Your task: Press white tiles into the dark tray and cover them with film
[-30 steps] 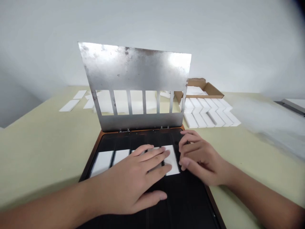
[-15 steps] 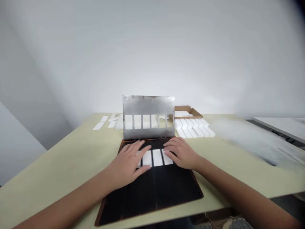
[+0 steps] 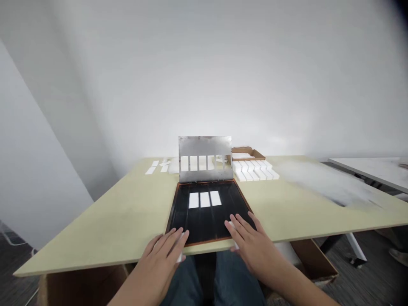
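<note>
In the head view my left hand is at the near left corner of a black board, its fingers over a white rectangular piece gripped against the thumb. At the near right corner my right hand holds another white piece, mostly hidden under its fingers. Three white rectangular pieces lie side by side on the board, farther in. Hinged at the board's far edge, a metal frame with rectangular cut-outs stands upright.
Rows of folded-looking white pieces stand right of the frame, with a cardboard box behind. Loose white strips lie at the back left of the table. Clear plastic lies to the right. Open boxes sit below.
Both hands have drawn back from the row of pieces to the board's near edge, each with a white piece. Three pieces stay on the board, and the view has shifted back.
</note>
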Demonstrator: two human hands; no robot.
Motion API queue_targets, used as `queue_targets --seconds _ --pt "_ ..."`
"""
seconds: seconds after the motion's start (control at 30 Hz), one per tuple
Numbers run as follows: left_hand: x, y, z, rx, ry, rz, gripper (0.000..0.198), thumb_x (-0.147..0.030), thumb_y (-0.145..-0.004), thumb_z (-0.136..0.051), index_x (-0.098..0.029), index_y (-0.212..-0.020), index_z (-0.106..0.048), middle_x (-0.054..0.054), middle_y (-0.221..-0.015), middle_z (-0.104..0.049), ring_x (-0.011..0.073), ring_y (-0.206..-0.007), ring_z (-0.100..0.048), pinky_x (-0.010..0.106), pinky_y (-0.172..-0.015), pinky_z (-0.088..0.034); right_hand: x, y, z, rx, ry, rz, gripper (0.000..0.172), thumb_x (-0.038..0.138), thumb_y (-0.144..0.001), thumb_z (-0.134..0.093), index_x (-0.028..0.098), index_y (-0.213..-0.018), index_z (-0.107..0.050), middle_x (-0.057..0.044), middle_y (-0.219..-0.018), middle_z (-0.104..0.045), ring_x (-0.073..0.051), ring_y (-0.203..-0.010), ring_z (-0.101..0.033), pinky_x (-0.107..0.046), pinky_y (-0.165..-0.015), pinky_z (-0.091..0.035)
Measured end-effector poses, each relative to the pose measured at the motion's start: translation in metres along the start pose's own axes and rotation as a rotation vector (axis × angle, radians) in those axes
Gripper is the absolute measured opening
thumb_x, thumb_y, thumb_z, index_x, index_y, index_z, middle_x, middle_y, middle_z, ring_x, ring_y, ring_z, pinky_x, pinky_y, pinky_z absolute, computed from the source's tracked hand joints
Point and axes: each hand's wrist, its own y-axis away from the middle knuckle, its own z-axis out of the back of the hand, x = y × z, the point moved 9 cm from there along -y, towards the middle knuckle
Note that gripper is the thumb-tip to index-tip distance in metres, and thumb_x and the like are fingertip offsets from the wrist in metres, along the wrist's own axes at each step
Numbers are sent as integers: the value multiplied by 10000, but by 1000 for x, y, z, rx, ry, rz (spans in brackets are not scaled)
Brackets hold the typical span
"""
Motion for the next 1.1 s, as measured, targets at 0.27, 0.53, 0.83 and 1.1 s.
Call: queue_targets --seconds 0.27,0.53,0.83,1.1 --pt "51 -140 -22 149 82 13 445 -383 -1053 -685 -188 -1444 -599 136 -1502 -590 324 -1340 -614 586 -1123 -529 -30 -101 23 -28 19 13 494 209 -1131 -418 233 -1622 -468 -164 -1679 -464 -296 -1544 -472 -584 -1236 -386" --pt "6 -75 -23 285 117 -22 699 -585 -1064 -577 -209 -1633 -429 188 -1675 -445 396 -1508 -479 607 -1186 -465 -30 -106 -15 148 -137 43 802 682 -1094 -362 135 -1681 -355 -233 -1719 -355 -380 -1608 -340 -667 -1281 -274" --pt "-14 -74 -7 148 185 13 521 -112 -1063 -523 -206 -1574 -488 147 -1571 -560 318 -1428 -559 554 -1173 -505 32 -22 -4 47 -145 12 548 363 -1091 -549 221 -1618 -491 -249 -1609 -522 -441 -1516 -459 -753 -1240 -223" --pt "35 -170 -50 256 278 67 456 -399 -1036 -704 -188 -1428 -606 132 -1495 -584 325 -1325 -612 581 -1108 -533 -2 -66 51 -85 -189 -14 491 256 -1137 -361 262 -1621 -446 -150 -1600 -527 -247 -1500 -486 -476 -1203 -445"
